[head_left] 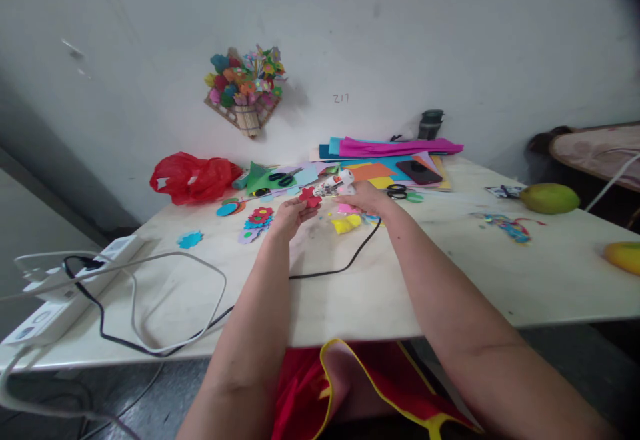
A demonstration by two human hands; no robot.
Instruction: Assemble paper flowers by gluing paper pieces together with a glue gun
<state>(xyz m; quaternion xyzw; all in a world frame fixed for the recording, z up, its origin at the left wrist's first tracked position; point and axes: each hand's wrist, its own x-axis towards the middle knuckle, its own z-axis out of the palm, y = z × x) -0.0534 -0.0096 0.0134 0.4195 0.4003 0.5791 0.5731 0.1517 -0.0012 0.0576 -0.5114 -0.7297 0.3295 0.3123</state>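
My left hand [291,216] is closed on a red paper flower [311,196] held just above the table. In my right hand [367,199] is a white hot glue gun [341,179], its nozzle pointing left at the flower; whether the tip touches the petals I cannot tell. A black cord [345,269] runs from near my right hand across the table to the left. Below the glue gun lies a crumpled yellow piece [347,224]. Left of my left hand are a stack of layered paper flowers [257,222] and a blue scalloped cutout [191,239].
A power strip [75,297] with looping cables sits at the left edge. Behind my hands are a red plastic bag [193,179], black scissors [284,179], coloured sheets [400,149] and a phone [419,172]. A green mango [550,198] lies right.
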